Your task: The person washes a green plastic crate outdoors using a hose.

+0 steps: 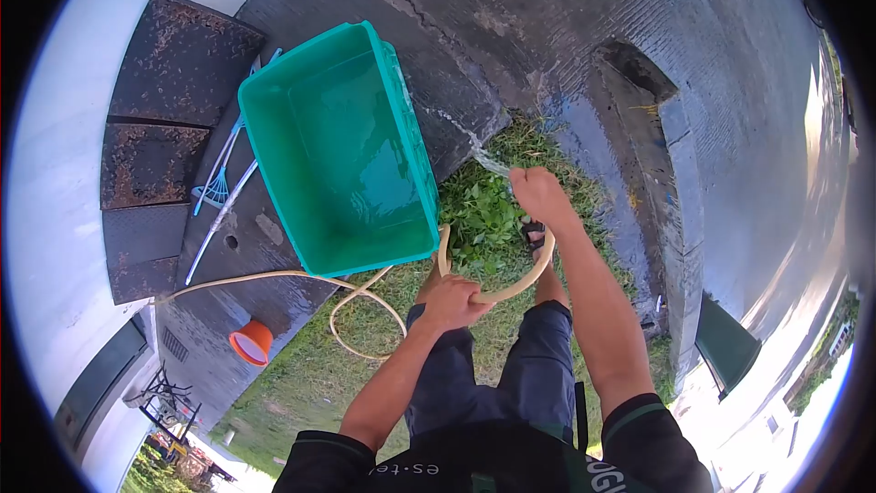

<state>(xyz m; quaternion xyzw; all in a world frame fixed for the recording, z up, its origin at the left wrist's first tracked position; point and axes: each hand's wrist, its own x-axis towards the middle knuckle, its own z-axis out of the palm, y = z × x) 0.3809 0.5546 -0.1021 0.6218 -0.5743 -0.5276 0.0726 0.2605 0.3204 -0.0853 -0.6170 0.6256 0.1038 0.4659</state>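
Concrete slab (438, 0) spans the far ground, cracked, wet in patches; its edge breaks off at the grass (310, 383). Green tub (415, 141), open side up, sits left of centre, its near right corner close to the left hand. Inside glossy, apparently wet; depth of any water unclear. Rusty panels (182, 55) stand by the wall (55, 173), left of the tub. Curb (683, 210) bounds the right side.

Hose (522, 289) runs from the wall side over the slab, loops on the grass near the tub, then bends up through both hands. Orange bucket (251, 344) lies apart, near the slab edge. Blue rake (215, 190) lies between panels and tub.

Left hand (453, 303) closed round the hose, low, before the thighs. Right hand (538, 194) clamped near its outlet, over the weeds (488, 219). Stream (490, 162) leaves it toward the slab, just beside the tub's right wall. Judgement: water is being directed, the right hand aiming, the left bearing slack. Any swing toward the tub calls for clearing that rim and keeping the bend unkinked. Roomiest side: beyond the tub, over slab; tighter by the legs and hose loop.
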